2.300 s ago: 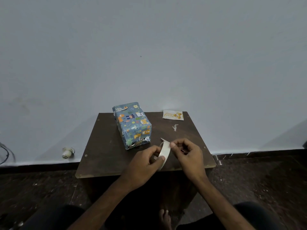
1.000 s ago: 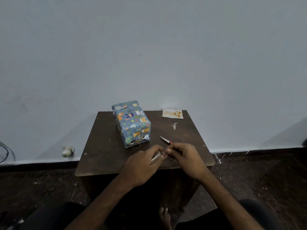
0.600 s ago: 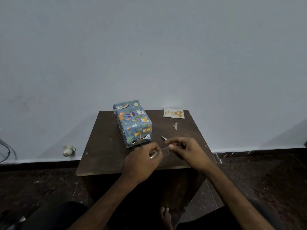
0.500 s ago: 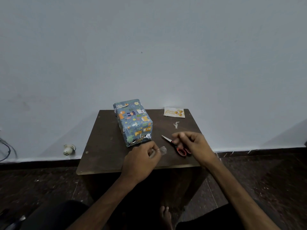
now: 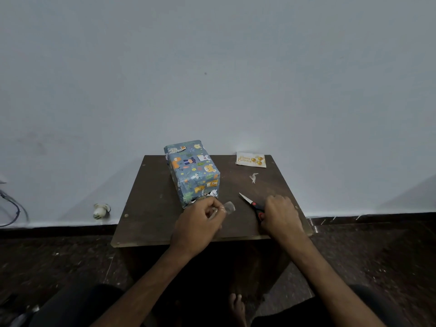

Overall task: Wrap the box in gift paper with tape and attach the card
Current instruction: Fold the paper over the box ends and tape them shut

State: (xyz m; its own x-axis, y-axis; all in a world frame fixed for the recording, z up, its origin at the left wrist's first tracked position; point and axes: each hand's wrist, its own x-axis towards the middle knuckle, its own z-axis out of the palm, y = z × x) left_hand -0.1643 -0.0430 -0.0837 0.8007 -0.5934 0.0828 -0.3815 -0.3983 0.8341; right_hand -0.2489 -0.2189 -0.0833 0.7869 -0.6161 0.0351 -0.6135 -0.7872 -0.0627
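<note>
Fingers [image 5: 213, 206] of the left hand [image 5: 198, 223] pinch a clear bit of tape [image 5: 229, 206].
Right hand [image 5: 280, 214] curls over the scissors [image 5: 252, 203] on the table [image 5: 151, 208].

We cannot see the scissors' [image 5: 252, 203] red handles in full: our right hand [image 5: 279, 214] covers them near the tabletop's [image 5: 151, 208] right edge. Our left hand [image 5: 197, 223] hides most of the tape [image 5: 229, 206]. The card's [image 5: 250, 159] gold lettering is too small to read with certainty.
</note>
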